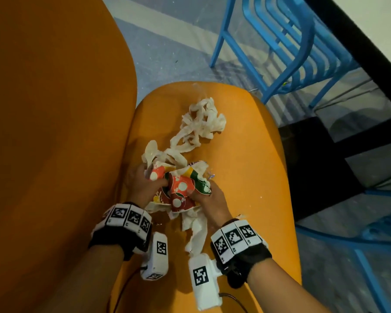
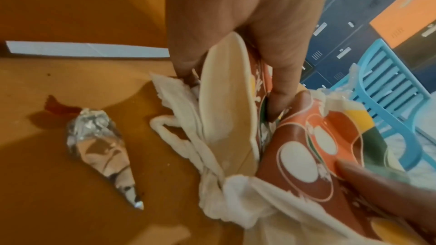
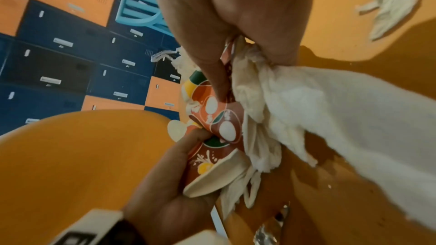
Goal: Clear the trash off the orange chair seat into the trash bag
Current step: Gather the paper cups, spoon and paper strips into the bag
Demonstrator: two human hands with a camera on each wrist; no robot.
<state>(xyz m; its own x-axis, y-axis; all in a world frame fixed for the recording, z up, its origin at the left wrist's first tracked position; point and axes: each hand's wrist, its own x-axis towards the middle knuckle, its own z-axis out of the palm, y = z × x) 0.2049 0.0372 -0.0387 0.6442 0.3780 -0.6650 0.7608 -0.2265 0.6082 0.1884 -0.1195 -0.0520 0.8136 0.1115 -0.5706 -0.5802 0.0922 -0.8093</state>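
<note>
A tiled floor (image 1: 167, 64), a blue slatted chair (image 1: 287, 41) and a wall of blue and orange lockers (image 3: 70, 53) surround the orange chair seat (image 1: 246, 177), which carries the trash. Crushed printed paper cups (image 1: 181, 186) lie bunched with white tissue near the seat's near-left part, pressed between both hands, apparently so the loose pieces can be lifted as one bundle. The left hand (image 1: 142, 186) grasps the cups from the left, thumb and fingers curled round a flattened cup rim and tissue. The right hand (image 1: 212, 197) clamps cups and tissue from the right, wrist low over the seat. A trail of twisted tissue (image 1: 201, 125) stretches toward the seat's far edge, ungathered. A foil wrapper (image 2: 103, 152) lies apart, toward the seat's left edge. No trash bag is in view.
</note>
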